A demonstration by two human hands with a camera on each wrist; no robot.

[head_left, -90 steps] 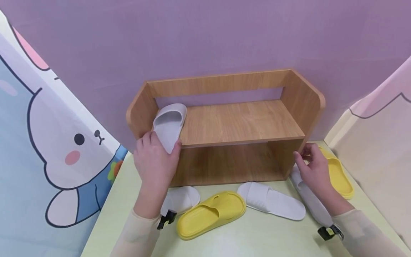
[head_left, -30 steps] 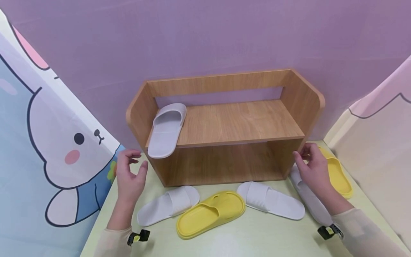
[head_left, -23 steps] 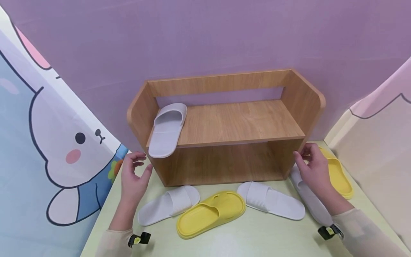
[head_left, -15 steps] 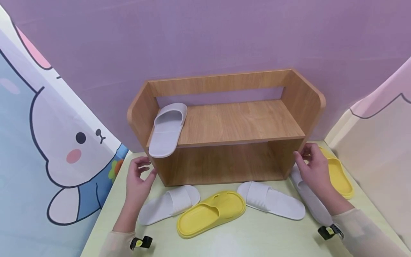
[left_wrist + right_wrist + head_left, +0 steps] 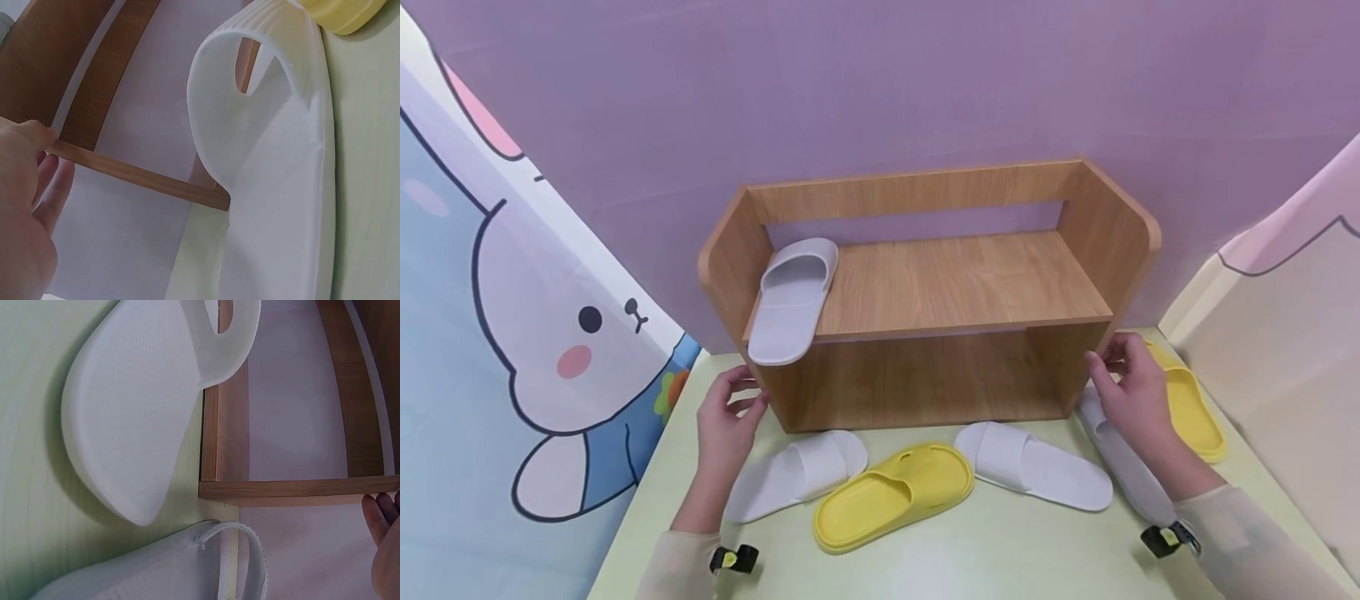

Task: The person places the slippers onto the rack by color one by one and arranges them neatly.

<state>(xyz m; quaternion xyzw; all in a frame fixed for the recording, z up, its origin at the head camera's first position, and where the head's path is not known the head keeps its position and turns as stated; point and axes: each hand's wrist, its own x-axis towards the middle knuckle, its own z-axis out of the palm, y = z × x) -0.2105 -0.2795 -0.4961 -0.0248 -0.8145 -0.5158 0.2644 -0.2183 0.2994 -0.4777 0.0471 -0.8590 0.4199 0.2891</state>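
Note:
A two-tier wooden shoe rack (image 5: 925,333) stands against the purple backdrop. My left hand (image 5: 727,429) grips the front edge of its left side panel, thumb and fingers on opposite faces in the left wrist view. At the right panel, my right hand (image 5: 1135,392) holds the front edge with curled fingers; the right wrist view shows fingertips (image 5: 375,512) against the outer face. A pale grey slipper (image 5: 790,312) lies on the upper shelf at the left, heel jutting past the front edge. Below my left hand is a white slipper (image 5: 797,475).
A yellow slipper (image 5: 891,500) and another white slipper (image 5: 1037,471) lie before the rack. Right of it, partly behind my right hand, are a pale slipper (image 5: 1131,475) and a yellow slipper (image 5: 1191,408). A rabbit-print curtain (image 5: 550,350) borders the left.
My left hand has let go of the grey slipper on the upper shelf, moved down and left, then come in to grip the left panel. My right hand has stayed at the right panel.

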